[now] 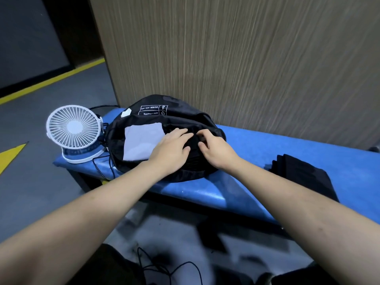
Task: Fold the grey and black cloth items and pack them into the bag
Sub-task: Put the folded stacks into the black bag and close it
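Centre of the frame: black bag (164, 120) lying on the blue desk (257, 149), printed white label toward the top. Folded grey cloth (143, 141) resting flat on the bag's left part. Both hands close together on a black cloth (193, 155) at the bag's middle: left hand (171, 148) spread flat, fingers straight, pressing down; right hand (214, 148) with fingers curled, pinching the dark fabric. At right, well apart from the bag, a stack of folded black cloths (302, 175) on the desk. At left, white fan (74, 130) just beside the bag.
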The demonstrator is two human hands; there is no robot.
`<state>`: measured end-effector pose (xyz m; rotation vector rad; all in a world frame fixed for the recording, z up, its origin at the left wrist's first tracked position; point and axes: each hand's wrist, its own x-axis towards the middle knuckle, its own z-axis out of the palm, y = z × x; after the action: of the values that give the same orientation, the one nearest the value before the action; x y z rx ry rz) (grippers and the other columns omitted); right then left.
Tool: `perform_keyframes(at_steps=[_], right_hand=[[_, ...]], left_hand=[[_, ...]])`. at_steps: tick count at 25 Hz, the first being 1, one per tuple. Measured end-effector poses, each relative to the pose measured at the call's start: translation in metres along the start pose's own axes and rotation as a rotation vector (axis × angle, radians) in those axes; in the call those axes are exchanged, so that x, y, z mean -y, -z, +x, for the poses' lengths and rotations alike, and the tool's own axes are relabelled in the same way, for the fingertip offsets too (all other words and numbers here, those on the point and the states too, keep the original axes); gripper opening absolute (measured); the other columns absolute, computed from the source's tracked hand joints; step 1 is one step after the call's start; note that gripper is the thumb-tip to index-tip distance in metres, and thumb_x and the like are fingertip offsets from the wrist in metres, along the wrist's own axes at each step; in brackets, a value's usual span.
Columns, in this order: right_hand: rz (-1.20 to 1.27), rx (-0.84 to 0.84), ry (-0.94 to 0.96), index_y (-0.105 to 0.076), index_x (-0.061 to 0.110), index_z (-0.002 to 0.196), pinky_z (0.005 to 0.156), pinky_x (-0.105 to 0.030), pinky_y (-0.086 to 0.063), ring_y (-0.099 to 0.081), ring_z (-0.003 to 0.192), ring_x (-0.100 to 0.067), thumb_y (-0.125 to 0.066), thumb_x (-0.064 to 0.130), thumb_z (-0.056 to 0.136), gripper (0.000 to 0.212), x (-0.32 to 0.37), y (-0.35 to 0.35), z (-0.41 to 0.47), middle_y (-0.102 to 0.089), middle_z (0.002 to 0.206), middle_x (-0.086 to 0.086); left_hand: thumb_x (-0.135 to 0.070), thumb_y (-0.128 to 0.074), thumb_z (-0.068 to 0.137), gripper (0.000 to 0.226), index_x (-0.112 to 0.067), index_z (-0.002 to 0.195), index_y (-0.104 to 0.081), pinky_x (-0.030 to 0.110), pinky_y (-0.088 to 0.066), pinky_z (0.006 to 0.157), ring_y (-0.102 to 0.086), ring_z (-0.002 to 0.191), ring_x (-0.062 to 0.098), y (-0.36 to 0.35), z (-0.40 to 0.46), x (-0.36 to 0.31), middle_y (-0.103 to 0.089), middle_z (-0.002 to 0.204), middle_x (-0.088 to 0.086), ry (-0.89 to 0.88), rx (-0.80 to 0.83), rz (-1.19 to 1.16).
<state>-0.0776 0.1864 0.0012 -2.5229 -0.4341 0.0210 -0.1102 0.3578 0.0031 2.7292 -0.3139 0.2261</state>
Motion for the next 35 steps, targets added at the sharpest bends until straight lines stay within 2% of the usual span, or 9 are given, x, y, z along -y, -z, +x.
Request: perform_keyframes(at_steps=[3,5,9,13,16,20,24,27,35], right_hand=[[-0.023,0.056,-0.04,-0.043,0.016,0.121,0.085,-0.048,-0.051,-0.061,0.096,-0.032,-0.039,0.014,0.093,0.029,-0.008,0.001,0.001,-0.067,0.103,-0.01],[-0.079,0.075,-0.054,-0.044,0.013,0.116,0.082,-0.045,-0.051,-0.06,0.095,-0.033,-0.04,0.01,0.09,0.027,-0.012,0.003,0.003,-0.064,0.101,-0.011],[-0.126,0.101,-0.09,-0.048,0.01,0.12,0.089,-0.041,-0.048,-0.056,0.11,-0.03,-0.044,0.012,0.089,0.032,-0.016,0.003,0.009,-0.056,0.126,-0.011],[-0.085,-0.055,-0.187,-0.04,0.007,0.134,0.099,-0.05,-0.045,-0.049,0.122,-0.038,-0.045,0.011,0.089,0.046,-0.019,0.005,0.017,-0.038,0.141,-0.015],[-0.026,-0.058,-0.217,-0.034,0.008,0.145,0.105,-0.047,-0.041,-0.045,0.129,-0.035,-0.046,0.011,0.089,0.056,-0.019,0.007,0.019,-0.032,0.148,-0.015],[-0.036,-0.029,-0.09,-0.039,0.011,0.145,0.108,-0.041,-0.041,-0.047,0.131,-0.028,-0.046,0.007,0.09,0.056,-0.013,0.008,0.016,-0.045,0.145,-0.011],[-0.033,-0.029,-0.028,-0.047,0.014,0.139,0.1,-0.043,-0.048,-0.059,0.119,-0.027,-0.044,0.007,0.089,0.051,-0.007,0.009,0.012,-0.064,0.129,-0.01],[-0.12,0.025,-0.025,-0.045,0.014,0.137,0.09,-0.044,-0.052,-0.061,0.11,-0.032,-0.043,0.007,0.088,0.05,-0.01,0.011,0.007,-0.066,0.122,-0.012],[-0.374,0.238,-0.101,-0.051,0.018,0.131,0.089,-0.04,-0.05,-0.055,0.118,-0.027,-0.053,0.017,0.089,0.043,-0.032,0.016,0.004,-0.055,0.13,-0.005]], left_hand=[[-0.031,-0.044,0.103,0.043,-0.027,0.145,-0.047,0.032,-0.015,0.122,-0.02,0.149,0.015,-0.001,0.013,-0.005,-0.034,0.157,-0.009,-0.115,-0.014,0.061],[-0.035,-0.044,0.102,0.039,-0.026,0.138,-0.055,0.033,-0.021,0.12,-0.029,0.145,0.016,-0.006,0.022,-0.008,-0.041,0.152,-0.009,-0.17,0.039,0.118],[-0.037,-0.045,0.099,0.033,-0.024,0.124,-0.062,0.033,-0.037,0.106,-0.048,0.126,0.017,-0.018,0.025,-0.007,-0.051,0.137,-0.008,-0.176,0.077,0.179],[-0.035,-0.044,0.1,0.031,-0.022,0.122,-0.062,0.034,-0.037,0.104,-0.048,0.126,0.019,-0.018,0.016,-0.002,-0.053,0.135,-0.005,-0.202,0.047,0.222],[-0.036,-0.042,0.102,0.033,-0.023,0.127,-0.06,0.032,-0.035,0.107,-0.046,0.129,0.018,-0.018,0.016,0.001,-0.05,0.14,-0.007,-0.185,0.068,0.202],[-0.037,-0.041,0.102,0.037,-0.024,0.132,-0.058,0.032,-0.027,0.114,-0.041,0.134,0.019,-0.016,0.02,-0.001,-0.046,0.143,-0.006,-0.194,0.082,0.201],[-0.039,-0.04,0.102,0.038,-0.025,0.13,-0.061,0.031,-0.012,0.117,-0.032,0.139,0.013,-0.013,0.025,-0.009,-0.048,0.143,-0.009,-0.277,0.058,0.286],[-0.042,-0.033,0.104,0.041,-0.029,0.129,-0.062,0.035,-0.006,0.119,-0.026,0.145,0.012,-0.011,0.027,-0.012,-0.051,0.14,-0.011,-0.295,0.153,0.362],[-0.044,-0.029,0.102,0.042,-0.031,0.115,-0.067,0.038,-0.018,0.116,-0.039,0.13,0.009,-0.008,0.024,-0.007,-0.056,0.124,-0.013,-0.28,0.176,0.525]])
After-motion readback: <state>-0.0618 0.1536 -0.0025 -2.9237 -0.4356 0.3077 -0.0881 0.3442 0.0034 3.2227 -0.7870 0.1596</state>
